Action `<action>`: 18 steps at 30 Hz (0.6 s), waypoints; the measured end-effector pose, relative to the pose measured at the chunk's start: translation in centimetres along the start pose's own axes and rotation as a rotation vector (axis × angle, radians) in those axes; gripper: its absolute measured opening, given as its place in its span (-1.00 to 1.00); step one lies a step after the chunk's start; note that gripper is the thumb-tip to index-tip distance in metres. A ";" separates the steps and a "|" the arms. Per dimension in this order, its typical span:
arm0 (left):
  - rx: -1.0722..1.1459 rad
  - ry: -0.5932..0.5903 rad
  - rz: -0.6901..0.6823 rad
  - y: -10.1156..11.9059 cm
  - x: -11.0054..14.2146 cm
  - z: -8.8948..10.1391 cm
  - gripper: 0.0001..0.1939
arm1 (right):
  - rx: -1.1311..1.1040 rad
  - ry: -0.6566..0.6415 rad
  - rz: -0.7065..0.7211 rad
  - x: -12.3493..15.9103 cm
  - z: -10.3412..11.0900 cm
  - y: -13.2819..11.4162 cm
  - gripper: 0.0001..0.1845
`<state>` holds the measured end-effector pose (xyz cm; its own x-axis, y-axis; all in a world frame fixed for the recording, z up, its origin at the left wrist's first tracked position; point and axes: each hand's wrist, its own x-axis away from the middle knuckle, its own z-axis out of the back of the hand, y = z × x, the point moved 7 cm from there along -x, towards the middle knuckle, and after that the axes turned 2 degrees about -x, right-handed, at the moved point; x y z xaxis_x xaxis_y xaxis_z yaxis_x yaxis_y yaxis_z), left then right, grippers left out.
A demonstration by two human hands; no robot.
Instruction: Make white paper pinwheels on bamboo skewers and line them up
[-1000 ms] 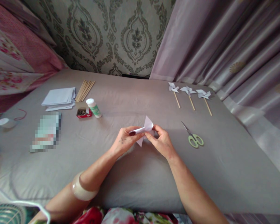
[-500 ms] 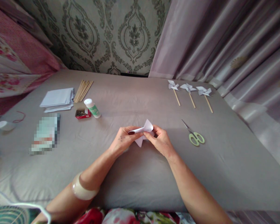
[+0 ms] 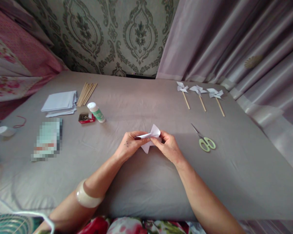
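Observation:
A white paper pinwheel point(image 3: 155, 131) with curled, pointed blades is held between both hands above the grey cloth. My left hand point(image 3: 130, 144) pinches its left side, thumb pressed toward the middle. From the right, my right hand point(image 3: 169, 146) is closed on the paper, its thumb near the centre and its other fingers behind. The fingers partly cover the pinwheel's centre, so I cannot see whether a pin is there. Off to the right lie scissors point(image 3: 204, 143) with light green handles, apart from my hand.
Three pinwheels on sticks point(image 3: 199, 91) lie at the back right. Toward the left are a stack of white paper point(image 3: 60, 101), wooden sticks point(image 3: 87, 94), a red box of small metal pieces point(image 3: 86, 118), a glue stick point(image 3: 96, 112) and a white cord point(image 3: 14, 211).
Both hands keep the same grip on the paper pinwheel, with barely any movement. The view has shifted very slightly.

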<state>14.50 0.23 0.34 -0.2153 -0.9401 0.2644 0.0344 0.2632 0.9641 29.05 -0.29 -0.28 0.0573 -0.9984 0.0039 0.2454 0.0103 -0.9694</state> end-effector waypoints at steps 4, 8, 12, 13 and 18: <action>-0.026 -0.010 -0.022 -0.2 -0.2 0.1 -0.61 | 0.004 -0.010 -0.012 0.1 -0.1 0.0 -0.71; -0.078 -0.017 -0.057 -0.5 -0.5 0.3 -0.65 | 0.000 -0.021 -0.022 0.0 -0.1 0.2 -0.70; -0.114 -0.003 -0.049 -0.7 -0.6 0.4 -0.65 | -0.003 -0.028 -0.029 0.0 -0.2 0.4 -0.70; -0.122 0.004 -0.042 -0.7 -0.6 0.4 -0.65 | -0.008 -0.028 -0.029 0.0 -0.2 0.4 -0.71; -0.120 0.006 -0.017 -0.6 -0.5 0.4 -0.65 | -0.034 -0.028 -0.026 0.0 -0.3 0.3 -0.72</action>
<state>14.21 0.65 -0.42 -0.2107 -0.9455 0.2482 0.1474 0.2203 0.9642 28.87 -0.33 -0.67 0.0782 -0.9963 0.0356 0.2140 -0.0181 -0.9767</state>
